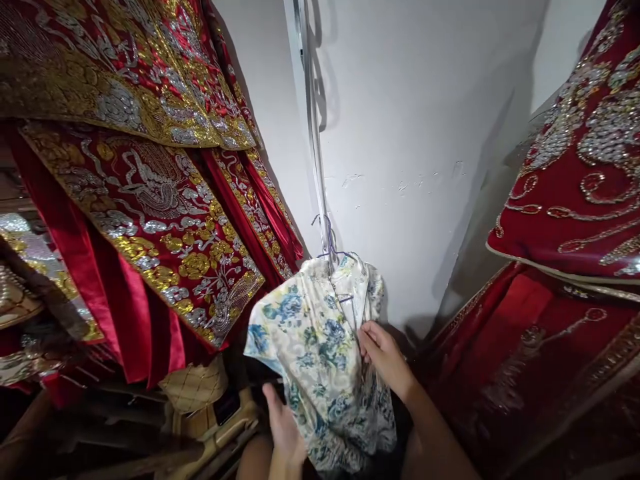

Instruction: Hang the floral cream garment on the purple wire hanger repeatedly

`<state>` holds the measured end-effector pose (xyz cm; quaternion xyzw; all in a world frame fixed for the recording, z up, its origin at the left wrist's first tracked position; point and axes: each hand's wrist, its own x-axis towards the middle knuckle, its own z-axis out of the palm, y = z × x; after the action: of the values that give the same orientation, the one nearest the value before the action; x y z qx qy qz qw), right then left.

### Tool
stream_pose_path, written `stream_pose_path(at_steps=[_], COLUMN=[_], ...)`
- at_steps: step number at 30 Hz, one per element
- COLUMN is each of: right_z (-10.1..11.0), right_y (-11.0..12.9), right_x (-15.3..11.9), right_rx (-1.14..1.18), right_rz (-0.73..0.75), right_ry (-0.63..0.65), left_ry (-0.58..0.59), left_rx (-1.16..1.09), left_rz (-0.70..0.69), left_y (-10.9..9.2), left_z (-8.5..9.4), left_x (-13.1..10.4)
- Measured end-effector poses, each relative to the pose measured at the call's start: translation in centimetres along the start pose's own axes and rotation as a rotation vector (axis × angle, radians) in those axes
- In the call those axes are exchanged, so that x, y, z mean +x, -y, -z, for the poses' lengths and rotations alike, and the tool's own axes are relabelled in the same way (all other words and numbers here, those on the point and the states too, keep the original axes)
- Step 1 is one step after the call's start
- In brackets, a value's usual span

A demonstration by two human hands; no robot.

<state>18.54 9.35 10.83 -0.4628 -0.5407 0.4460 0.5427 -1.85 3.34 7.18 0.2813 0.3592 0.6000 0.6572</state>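
A white short-sleeved blouse with blue and green flowers [320,353] hangs before me on a thin dark hanger [336,252]. Its front is parted at the neck, and a second hanger's hook shows next to the first. My right hand [381,353] pinches the edge of the blouse's front opening between thumb and fingers. Low on the other side, my left hand [286,427] lies against the blouse's side with the thumb standing apart. Its fingers are partly hidden behind the cloth.
Red gowns with gold and silver embroidery [195,247] hang at the left. More red beaded clothing [575,193] hangs at the right. A metal pole [311,120] runs up the white wall [400,120]. A quilted beige item [195,387] and wooden furniture [220,433] sit low at the left.
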Motion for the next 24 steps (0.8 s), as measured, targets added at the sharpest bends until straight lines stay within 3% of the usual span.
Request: stream_pose_path(at_steps=[4, 8, 12, 13, 15, 18, 21, 24], right_z=[-3.0, -6.7, -6.9, -6.6, -6.0, -6.2, -6.8, -6.2], right_y=[-1.6, -3.1, -5.4, -5.9, -6.5, -6.3, -5.1, -4.0], right_x=[1.6, 0.0, -2.9, -3.6, -4.5, -5.1, -5.1, -5.0], right_rx=[-0.03, 0.031, 0.06, 0.058, 0.068, 0.087, 0.107, 0.12], right_rz=[0.037, 0.069, 0.064, 0.029, -0.085, -0.198, -0.157, -0.126], right_ry=[-0.051, -0.118, -0.385, -0.364, -0.149, 0.193, 0.258, 0.239], left_ry=[0.016, -0.19, -0.362, -0.417, -0.504, -0.425, -0.28, -0.319], left_rx=[0.142, 0.148, 0.032, 0.022, 0.009, -0.034, -0.054, -0.025], left_rz=[0.011, -0.042, 0.044, 0.078, 0.138, 0.152, 0.16, 0.153], left_y=[0.3, 0.7, -0.5, -1.0, -1.8, -2.3, -2.2, -2.0], left_z=[-0.5, -1.8, -1.0, -0.7, -0.4, -0.6, -1.2, -0.9], left_x=[-0.7, -0.2, 0.0, 0.1, 0.1, 0.3, 0.7, 1.4])
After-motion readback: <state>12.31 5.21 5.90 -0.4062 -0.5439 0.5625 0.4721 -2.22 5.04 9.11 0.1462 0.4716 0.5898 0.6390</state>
